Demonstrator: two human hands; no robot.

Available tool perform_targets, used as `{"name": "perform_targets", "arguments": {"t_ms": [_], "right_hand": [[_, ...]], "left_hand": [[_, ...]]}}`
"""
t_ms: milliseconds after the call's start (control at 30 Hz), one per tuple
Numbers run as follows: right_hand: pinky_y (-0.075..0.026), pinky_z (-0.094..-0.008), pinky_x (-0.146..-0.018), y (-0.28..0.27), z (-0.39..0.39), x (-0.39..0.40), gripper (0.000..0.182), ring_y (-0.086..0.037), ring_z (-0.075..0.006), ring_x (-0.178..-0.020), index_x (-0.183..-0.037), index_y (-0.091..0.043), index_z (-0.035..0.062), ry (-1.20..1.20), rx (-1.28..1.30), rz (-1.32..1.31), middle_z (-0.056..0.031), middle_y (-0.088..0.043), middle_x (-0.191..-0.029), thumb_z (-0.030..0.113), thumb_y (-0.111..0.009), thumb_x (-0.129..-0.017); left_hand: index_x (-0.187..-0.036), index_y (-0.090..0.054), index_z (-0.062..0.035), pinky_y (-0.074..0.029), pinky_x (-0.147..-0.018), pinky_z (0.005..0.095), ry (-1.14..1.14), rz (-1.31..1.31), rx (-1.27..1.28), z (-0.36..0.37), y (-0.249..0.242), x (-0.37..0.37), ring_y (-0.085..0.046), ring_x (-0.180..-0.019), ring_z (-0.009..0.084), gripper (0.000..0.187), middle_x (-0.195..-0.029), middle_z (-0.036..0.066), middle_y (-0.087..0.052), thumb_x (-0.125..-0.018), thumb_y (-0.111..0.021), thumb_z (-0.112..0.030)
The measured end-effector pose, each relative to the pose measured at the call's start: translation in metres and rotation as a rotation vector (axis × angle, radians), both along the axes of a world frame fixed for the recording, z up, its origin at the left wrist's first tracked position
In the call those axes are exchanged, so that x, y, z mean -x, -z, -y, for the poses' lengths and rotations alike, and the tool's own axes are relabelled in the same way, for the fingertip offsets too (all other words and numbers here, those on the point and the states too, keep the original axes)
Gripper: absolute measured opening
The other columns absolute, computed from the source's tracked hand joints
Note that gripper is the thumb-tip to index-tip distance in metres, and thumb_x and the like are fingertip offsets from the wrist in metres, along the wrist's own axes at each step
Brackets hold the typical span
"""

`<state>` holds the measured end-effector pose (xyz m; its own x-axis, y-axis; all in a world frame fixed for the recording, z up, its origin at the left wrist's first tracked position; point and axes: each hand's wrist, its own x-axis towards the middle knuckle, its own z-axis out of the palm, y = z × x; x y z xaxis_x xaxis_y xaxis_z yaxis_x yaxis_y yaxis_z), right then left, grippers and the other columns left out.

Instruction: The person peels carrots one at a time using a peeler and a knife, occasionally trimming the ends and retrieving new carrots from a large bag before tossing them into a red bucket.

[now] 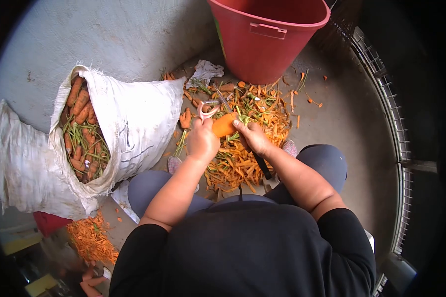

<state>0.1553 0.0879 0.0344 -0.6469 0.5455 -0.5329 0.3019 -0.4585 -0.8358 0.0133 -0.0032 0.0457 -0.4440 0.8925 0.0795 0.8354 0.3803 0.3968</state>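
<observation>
A peeled orange carrot (224, 125) spans the gap between my hands, over a heap of peelings. My left hand (203, 141) is closed around one end of it. From the top of that same hand sticks out a pale pink peeler (208, 111). At the carrot's other end, where some green shows, my right hand (254, 137) is closed with its thumb pressed on the tip. A knife's black handle (261, 166) juts out below my right hand; its blade is mostly hidden by the fingers.
Carrot peelings and green tops (262, 111) cover the floor between my feet. A white sack (143, 116) of unpeeled carrots (82, 106) lies open at left. Behind the heap stands a red bin (270, 47). More peelings (91, 236) and another person's arm (90, 287) appear lower left.
</observation>
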Motion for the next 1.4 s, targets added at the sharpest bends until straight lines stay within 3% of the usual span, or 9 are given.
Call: {"name": "perform_targets", "arguments": {"t_ms": [267, 333, 467, 600, 700, 867, 1100, 1267, 1400], "right_hand": [[-0.042, -0.033, -0.052, 0.01, 0.007, 0.0, 0.071, -0.053, -0.0199, -0.052, -0.065, -0.056, -0.0041, 0.062, -0.411, 0.235, -0.0095, -0.052, -0.055, 0.066, -0.046, -0.075], [-0.035, -0.0336, -0.036, 0.018, 0.0, -0.002, 0.069, -0.044, -0.0166, -0.038, -0.065, -0.052, 0.0008, 0.009, 0.144, 0.137, -0.0075, -0.046, -0.052, 0.068, -0.041, -0.075], [-0.031, -0.026, -0.031, -0.004, -0.006, -0.005, 0.089, -0.036, -0.0119, -0.032, -0.113, -0.036, -0.0055, -0.018, 0.48, 0.133, -0.0088, -0.046, -0.059, 0.074, -0.03, -0.074], [-0.032, -0.0269, -0.036, 0.014, -0.008, -0.008, 0.077, -0.036, -0.0127, -0.036, -0.093, -0.046, -0.0057, -0.041, 0.403, 0.14, -0.0073, -0.043, -0.056, 0.069, -0.037, -0.077], [-0.033, -0.0269, -0.039, 0.016, -0.01, -0.006, 0.073, -0.037, -0.013, -0.039, -0.09, -0.046, -0.0045, -0.023, 0.34, 0.131, -0.0048, -0.042, -0.053, 0.067, -0.038, -0.079], [-0.032, -0.0277, -0.041, -0.002, -0.008, -0.004, 0.068, -0.038, -0.0132, -0.041, -0.096, -0.048, -0.0004, -0.006, 0.342, 0.194, -0.0039, -0.04, -0.054, 0.065, -0.039, -0.079], [-0.035, -0.0307, -0.038, 0.023, -0.002, -0.004, 0.033, -0.042, -0.0173, -0.04, -0.097, -0.045, 0.005, -0.002, 0.436, 0.1, -0.0076, -0.045, -0.054, 0.035, -0.051, -0.085], [-0.039, -0.0287, -0.037, 0.021, 0.008, 0.004, 0.02, -0.042, -0.016, -0.041, -0.084, -0.045, 0.0047, 0.081, 0.496, 0.098, -0.0046, -0.043, -0.058, 0.022, -0.055, -0.084], [-0.04, -0.031, -0.038, 0.035, 0.01, 0.007, 0.022, -0.045, -0.0191, -0.041, -0.087, -0.044, 0.0057, 0.044, 0.432, 0.164, -0.009, -0.048, -0.054, 0.023, -0.056, -0.083]], "left_hand": [[-0.093, -0.054, -0.0011, -0.048, -0.06, 0.0422, 0.006, -0.093, 0.054, 0.008, 0.011, -0.016, -0.058, -0.069, 0.0355, 0.024, -0.096, 0.019, -0.05, -0.069, -0.056, -0.004], [-0.094, -0.053, -0.0005, -0.049, -0.058, 0.0405, 0.033, -0.094, 0.049, 0.014, 0.027, -0.011, -0.058, -0.066, 0.0341, 0.027, -0.093, 0.019, -0.051, -0.068, -0.06, -0.006], [-0.094, -0.053, -0.0032, -0.044, -0.041, 0.0375, -0.439, 1.644, 0.402, 0.017, 0.073, 0.025, -0.055, -0.046, 0.0208, 0.033, -0.068, 0.01, -0.053, -0.066, -0.069, -0.011], [-0.092, -0.05, -0.0058, -0.043, -0.036, 0.03, -0.487, 1.517, 0.212, -0.058, -0.015, 0.046, -0.048, -0.044, 0.0158, 0.022, -0.061, 0.005, -0.051, -0.074, -0.061, -0.015], [-0.101, -0.051, -0.0063, -0.049, -0.055, 0.0307, 0.211, 1.716, -0.158, -0.134, -0.111, 0.082, -0.053, -0.063, 0.0144, 0.039, -0.082, 0.004, -0.056, -0.084, -0.05, -0.042], [-0.101, -0.058, -0.0006, -0.047, -0.058, 0.0232, 0.312, 1.115, -0.526, -0.112, -0.228, 0.055, -0.055, -0.062, 0.0107, 0.027, -0.075, 0.002, -0.054, -0.084, -0.056, -0.022], [-0.098, -0.061, 0.0008, -0.046, -0.064, 0.026, -0.193, -0.125, -0.664, 0.016, -0.118, 0.187, -0.057, -0.073, 0.0161, 0.025, -0.09, 0.009, -0.058, -0.074, -0.064, -0.006], [-0.097, -0.059, 0.0041, -0.042, -0.053, 0.0239, -0.893, 0.392, -0.479, 0.12, -0.047, 0.328, -0.053, -0.057, 0.0116, 0.027, -0.069, 0.005, -0.059, -0.075, -0.062, -0.012], [-0.106, -0.056, -0.0017, -0.043, -0.082, 0.0373, -0.901, -0.085, -0.106, 0.116, -0.051, 0.349, -0.054, -0.096, 0.0304, 0.033, -0.107, 0.019, -0.053, -0.075, -0.057, -0.011]]}}
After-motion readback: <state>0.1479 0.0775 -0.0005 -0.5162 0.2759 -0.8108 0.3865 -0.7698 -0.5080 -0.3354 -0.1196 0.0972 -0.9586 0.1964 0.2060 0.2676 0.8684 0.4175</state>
